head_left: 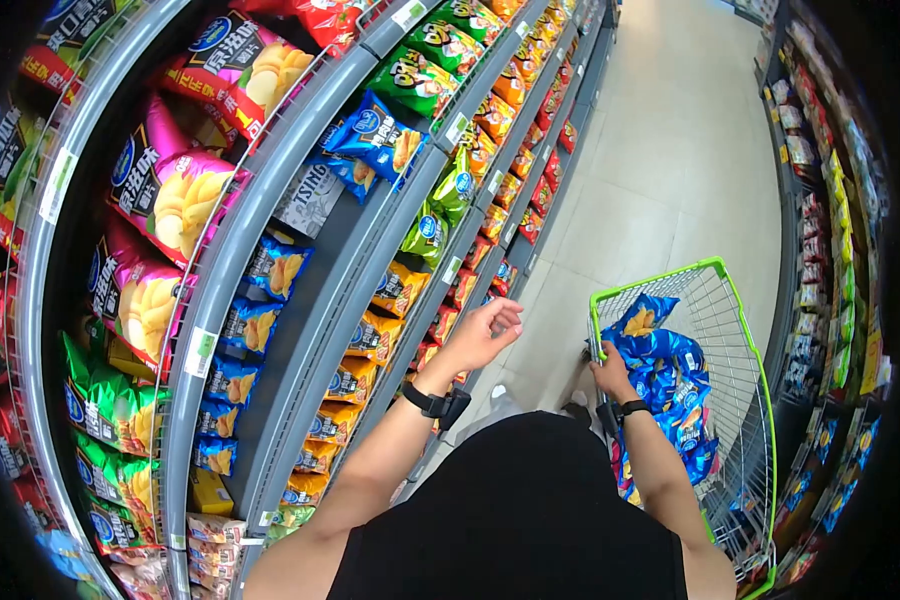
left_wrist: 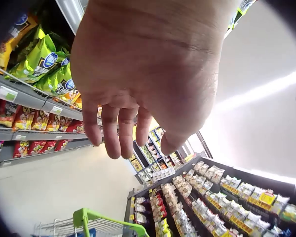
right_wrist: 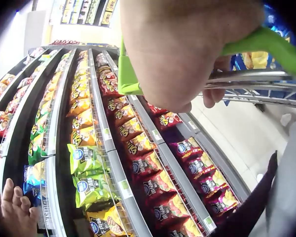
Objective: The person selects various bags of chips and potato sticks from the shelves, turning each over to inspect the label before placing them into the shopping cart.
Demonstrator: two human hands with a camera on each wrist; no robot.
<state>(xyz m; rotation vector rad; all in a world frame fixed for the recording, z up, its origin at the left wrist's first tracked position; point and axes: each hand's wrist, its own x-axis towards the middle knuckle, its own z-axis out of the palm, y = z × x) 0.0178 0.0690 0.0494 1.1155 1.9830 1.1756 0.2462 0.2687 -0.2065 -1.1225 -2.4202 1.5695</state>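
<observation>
My right hand [head_left: 611, 374] grips the green-trimmed rim of a wire shopping cart [head_left: 656, 275] at its near left side. In the right wrist view the fingers of that hand curl round the cart's edge beside a green corner piece [right_wrist: 129, 76]. Blue chip bags [head_left: 678, 375] are heaped inside the cart. My left hand [head_left: 483, 335] is in the air between the shelves and the cart, holding nothing. Its fingers hang loosely bent in the left wrist view. Nearest to it are the lower shelf rows with orange chip bags [head_left: 375, 337].
Tall grey shelves on the left hold blue bags [head_left: 275, 268], green bags [head_left: 431, 232] and large pink bags [head_left: 175, 190]. Two blue bags [head_left: 378, 138] lie by a grey printed box [head_left: 308, 198]. A tiled aisle floor [head_left: 660, 150] runs ahead. Another stocked shelf [head_left: 820, 230] lines the right side.
</observation>
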